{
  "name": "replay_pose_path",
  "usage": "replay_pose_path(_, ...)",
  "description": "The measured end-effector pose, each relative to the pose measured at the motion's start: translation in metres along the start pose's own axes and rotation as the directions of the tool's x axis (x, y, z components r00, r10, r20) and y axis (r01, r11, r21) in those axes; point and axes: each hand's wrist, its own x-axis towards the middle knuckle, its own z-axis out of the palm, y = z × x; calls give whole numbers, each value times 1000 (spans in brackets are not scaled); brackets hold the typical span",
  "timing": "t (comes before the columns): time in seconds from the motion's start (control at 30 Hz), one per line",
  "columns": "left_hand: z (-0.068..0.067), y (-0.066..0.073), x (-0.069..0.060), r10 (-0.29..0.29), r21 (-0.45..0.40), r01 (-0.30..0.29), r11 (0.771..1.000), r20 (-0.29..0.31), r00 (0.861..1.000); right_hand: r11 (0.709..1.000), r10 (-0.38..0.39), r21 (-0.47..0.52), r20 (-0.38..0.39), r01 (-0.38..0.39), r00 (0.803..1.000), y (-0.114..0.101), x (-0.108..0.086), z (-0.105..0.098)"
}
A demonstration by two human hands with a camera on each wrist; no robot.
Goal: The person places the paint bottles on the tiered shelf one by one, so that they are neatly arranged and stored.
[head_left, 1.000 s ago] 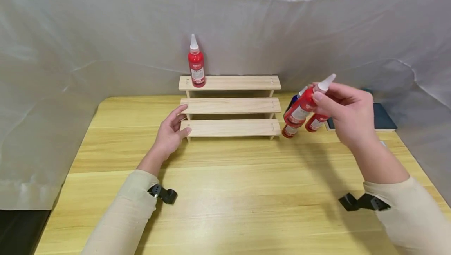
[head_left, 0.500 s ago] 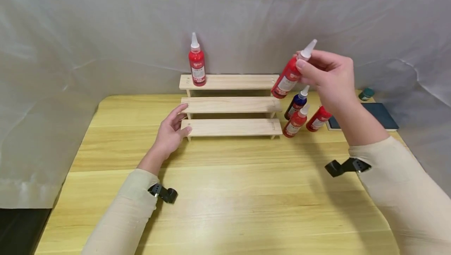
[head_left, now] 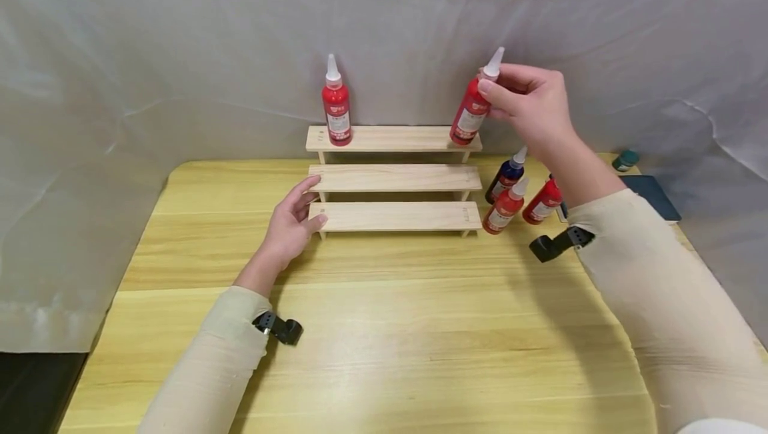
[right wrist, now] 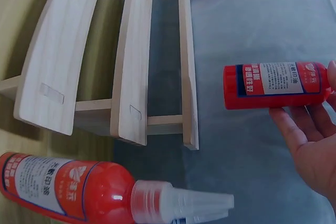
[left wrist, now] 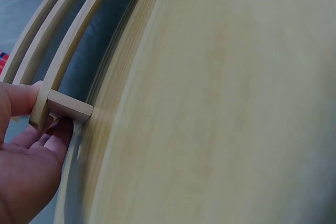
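Observation:
A three-step wooden display rack (head_left: 396, 215) stands at the back of the table. My left hand (head_left: 288, 231) grips its left end, thumb on the lowest step; in the left wrist view the fingers reach behind the side support (left wrist: 69, 106). My right hand (head_left: 537, 107) pinches a red squeeze bottle (head_left: 471, 114) near its white nozzle cap, slightly tilted over the top step's right end. The right wrist view shows a gap between the bottle's base and that step. Another red bottle (head_left: 337, 114) stands upright on the top step's left end.
Right of the rack, a dark blue bottle (head_left: 505, 177) and two red bottles, one in front (head_left: 504, 211) and one farther right (head_left: 543, 204), stand on the table. Behind the right forearm lie a dark notebook (head_left: 651, 195) and a small green jar (head_left: 626, 160). Grey cloth (head_left: 240, 54) hangs behind.
My right hand has carried the red bottle up and left, from above the standing bottles to over the top step's right end, and it is more upright. The left hand has stayed on the rack.

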Motion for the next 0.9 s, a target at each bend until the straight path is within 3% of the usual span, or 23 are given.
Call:
replay_pose_path(0.6, 2, -1, -1, 6, 2, -6, 1000, 11, 1000, 996, 90, -27, 20, -90, 996, 14, 25, 7)
replay_pose_path(0.9, 2, 0, -1, 1, -2, -1, 1000, 6, 1000, 993, 86, -81, 29, -84, 996, 25, 28, 6)
